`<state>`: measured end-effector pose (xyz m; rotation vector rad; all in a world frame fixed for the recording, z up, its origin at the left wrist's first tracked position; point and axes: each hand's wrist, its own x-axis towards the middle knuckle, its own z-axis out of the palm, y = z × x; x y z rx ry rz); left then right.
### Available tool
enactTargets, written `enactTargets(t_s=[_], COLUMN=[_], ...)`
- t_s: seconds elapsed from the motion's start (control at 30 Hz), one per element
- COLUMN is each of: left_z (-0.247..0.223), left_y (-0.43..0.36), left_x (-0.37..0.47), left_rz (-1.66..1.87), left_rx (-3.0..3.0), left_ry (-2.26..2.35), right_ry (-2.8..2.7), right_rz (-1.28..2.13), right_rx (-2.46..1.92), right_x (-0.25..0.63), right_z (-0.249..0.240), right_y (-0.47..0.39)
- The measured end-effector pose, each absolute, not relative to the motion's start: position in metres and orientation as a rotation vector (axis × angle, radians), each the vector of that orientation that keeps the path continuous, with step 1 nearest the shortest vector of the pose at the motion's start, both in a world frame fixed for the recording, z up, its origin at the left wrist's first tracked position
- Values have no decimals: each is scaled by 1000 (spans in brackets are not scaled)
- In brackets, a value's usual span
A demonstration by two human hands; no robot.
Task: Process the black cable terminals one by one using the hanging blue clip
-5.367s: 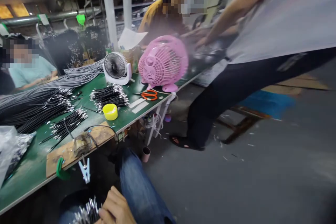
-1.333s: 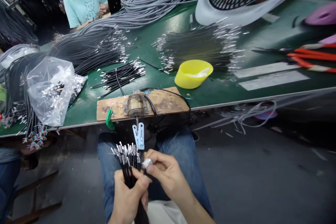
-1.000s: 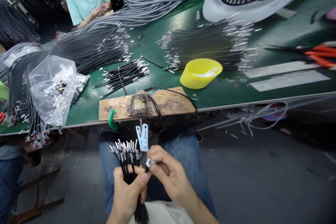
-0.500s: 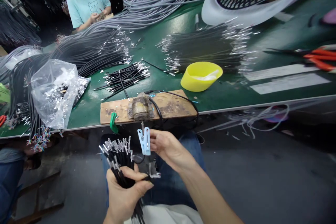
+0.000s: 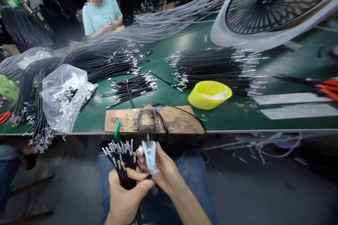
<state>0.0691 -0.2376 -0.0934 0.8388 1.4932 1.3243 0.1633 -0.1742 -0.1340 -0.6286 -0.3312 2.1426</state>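
My left hand (image 5: 126, 193) is closed round a bundle of black cables (image 5: 123, 158) with silvery ends pointing up. Between its thumb and forefinger it pinches the dark tip of one cable (image 5: 148, 177). A light-blue clothes peg (image 5: 150, 156) hangs at the thin metal shaft of a small motor (image 5: 146, 119), just below the table edge. My right hand (image 5: 166, 172) closes round the peg, thumb on its right side and fingers on the left and behind. One of those fingertips wears a white cover. Silvery strands show at the peg's lower end, near the pinched cable.
The motor sits on a wooden board (image 5: 182, 123) with a green clamp (image 5: 117, 130). On the green table stand a yellow bowl (image 5: 208, 103), a plastic bag (image 5: 64, 98), cable bundles (image 5: 211, 66), orange-handled pliers (image 5: 327, 88) and a fan (image 5: 269, 7). A person (image 5: 101, 15) sits across.
My right hand has moved from the peg's right side to wrap round it, and the peg has turned and blurred. The left hand stays on the cables. The view has tilted upward.
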Motion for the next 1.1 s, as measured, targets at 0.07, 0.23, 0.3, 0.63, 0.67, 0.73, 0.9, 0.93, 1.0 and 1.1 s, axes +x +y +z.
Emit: enactTargets(t_s=[0.07, 0.23, 0.3, 0.63, 0.67, 0.73, 0.9, 0.93, 1.0, 1.1], left_z=[-93, -92, -93, -108, -110, -114, -120, -120, -121, -119], left_y=[-240, -249, -253, -263, -264, -267, -274, -275, -275, -273], left_x=[68, 65, 63, 67, 68, 68, 71, 72, 74, 74], left_rz=[1312, 1244, 1198, 1034, 1061, 1121, 1218, 1206, 1175, 1146], left_rx=[849, 890, 918, 1121, 1091, 989, 727, 712, 706, 716], left_ry=[1511, 1569, 1580, 1616, 1631, 1673, 1627, 1602, 1554, 1496], right_ry=[-300, -381, -526, -1616, -1609, -1518, -1039, -904, -639, -369], right_rz=[2127, 1965, 1792, 963, 1019, 1066, 1243, 1358, 1616, 1923], right_rx=[-674, -780, -872, -927, -922, -932, -944, -917, -828, -733], right_x=[166, 184, 192, 183, 181, 180, 166, 162, 156, 154], right_z=[-144, -166, -164, -106, -107, -113, -127, -127, -126, -124], right_y=[-176, -189, -199, -220, -220, -221, -232, -234, -236, -234])
